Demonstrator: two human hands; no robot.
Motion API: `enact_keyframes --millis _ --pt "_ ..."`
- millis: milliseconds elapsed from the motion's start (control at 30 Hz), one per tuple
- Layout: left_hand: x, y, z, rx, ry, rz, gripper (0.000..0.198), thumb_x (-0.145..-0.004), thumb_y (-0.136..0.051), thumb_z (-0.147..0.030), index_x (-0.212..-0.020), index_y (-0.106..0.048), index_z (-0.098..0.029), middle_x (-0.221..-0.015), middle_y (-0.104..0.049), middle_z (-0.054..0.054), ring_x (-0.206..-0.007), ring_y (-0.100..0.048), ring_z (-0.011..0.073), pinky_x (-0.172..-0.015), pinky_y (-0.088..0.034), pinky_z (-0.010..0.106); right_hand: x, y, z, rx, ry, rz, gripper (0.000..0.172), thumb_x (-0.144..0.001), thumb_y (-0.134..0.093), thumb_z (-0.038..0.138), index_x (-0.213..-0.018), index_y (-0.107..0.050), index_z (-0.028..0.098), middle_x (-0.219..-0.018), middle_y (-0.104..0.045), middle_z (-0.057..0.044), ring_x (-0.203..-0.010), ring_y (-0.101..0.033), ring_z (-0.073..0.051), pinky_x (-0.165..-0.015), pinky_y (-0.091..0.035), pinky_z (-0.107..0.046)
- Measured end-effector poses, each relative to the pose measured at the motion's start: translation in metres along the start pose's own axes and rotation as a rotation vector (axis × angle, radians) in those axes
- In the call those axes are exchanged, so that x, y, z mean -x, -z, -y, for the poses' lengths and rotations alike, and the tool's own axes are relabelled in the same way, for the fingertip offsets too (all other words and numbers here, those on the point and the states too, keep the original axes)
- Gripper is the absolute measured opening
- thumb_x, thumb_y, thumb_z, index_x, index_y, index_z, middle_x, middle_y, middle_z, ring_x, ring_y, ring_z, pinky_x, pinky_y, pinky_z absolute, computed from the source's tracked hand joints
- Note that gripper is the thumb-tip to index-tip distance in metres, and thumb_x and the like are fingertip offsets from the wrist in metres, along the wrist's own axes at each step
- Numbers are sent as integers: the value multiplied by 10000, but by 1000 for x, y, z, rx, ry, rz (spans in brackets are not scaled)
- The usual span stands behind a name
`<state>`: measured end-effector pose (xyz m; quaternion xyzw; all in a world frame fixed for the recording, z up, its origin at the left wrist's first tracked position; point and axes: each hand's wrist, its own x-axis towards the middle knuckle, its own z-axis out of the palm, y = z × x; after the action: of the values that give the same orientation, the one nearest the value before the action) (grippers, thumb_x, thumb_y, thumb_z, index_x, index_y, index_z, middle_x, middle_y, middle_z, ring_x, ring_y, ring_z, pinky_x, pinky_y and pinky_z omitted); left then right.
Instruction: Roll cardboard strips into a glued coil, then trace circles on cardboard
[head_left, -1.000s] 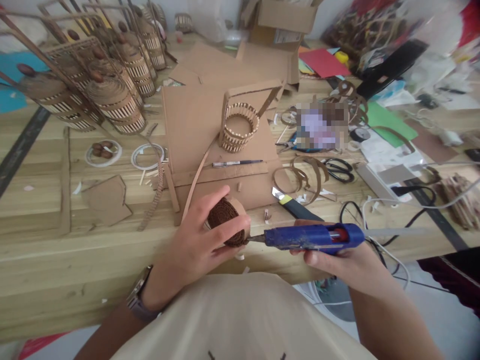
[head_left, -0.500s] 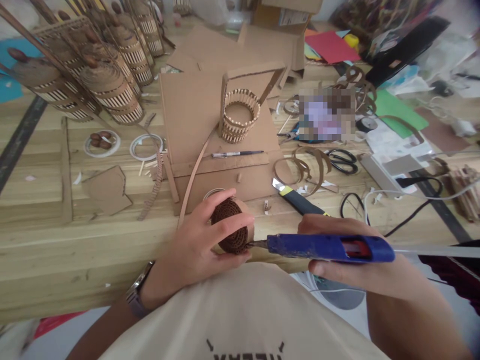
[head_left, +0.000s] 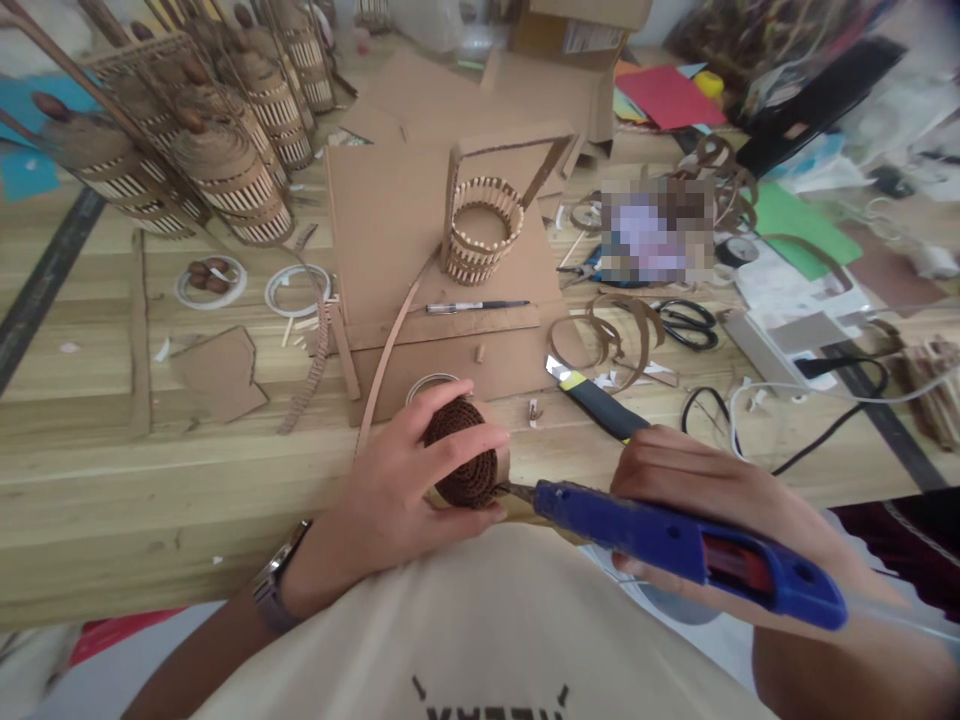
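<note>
My left hand (head_left: pixel 405 490) is closed round a small brown dome of coiled corrugated cardboard (head_left: pixel 463 460), held just above the near edge of the wooden table (head_left: pixel 97 470). My right hand (head_left: pixel 705 490) grips a blue hot glue gun (head_left: pixel 675 540). The gun tilts down to the right, and its metal nozzle touches the lower right rim of the dome. A watch sits on my left wrist.
A cardboard board (head_left: pixel 390 230) carries an unfinished stick basket (head_left: pixel 480 235) and a pen (head_left: pixel 476 306). Finished basket models (head_left: pixel 225 170) stand at the back left. A utility knife (head_left: pixel 592 395), scissors (head_left: pixel 686 322), curled cardboard strips (head_left: pixel 607 335), cables and coloured paper lie to the right.
The glue gun's rear end has dropped, so it now slants down to the right. My right hand has shifted on top of it. The nozzle stays at the dome's rim.
</note>
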<state>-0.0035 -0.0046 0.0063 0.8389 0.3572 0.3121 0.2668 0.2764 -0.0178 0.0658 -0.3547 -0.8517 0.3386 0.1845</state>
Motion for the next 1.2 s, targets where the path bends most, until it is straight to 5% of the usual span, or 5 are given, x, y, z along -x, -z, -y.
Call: enact_keyframes --millis 767,1200 --pt "-1 -2 -4 42 34 -31 464 -870 -732 -306 -1284 -525 -272 -1464 -435 144 -1319 -516 290 -1037 -479 431 3 -2 -10 9 71 -28 205 -971 -599 405 -895 -553 221 -702 -538 16 -663 -482 -166 -721 -335 -352" --pt "-1 -2 -4 69 20 -31 453 -870 -735 -312 -1274 -538 -257 -1460 -429 152 -1322 -507 290 -1043 -461 407 6 -12 -10 16 21 -130 316 -971 -573 479 -794 -510 226 -660 -459 48 -616 -455 -149 -711 -306 -356"
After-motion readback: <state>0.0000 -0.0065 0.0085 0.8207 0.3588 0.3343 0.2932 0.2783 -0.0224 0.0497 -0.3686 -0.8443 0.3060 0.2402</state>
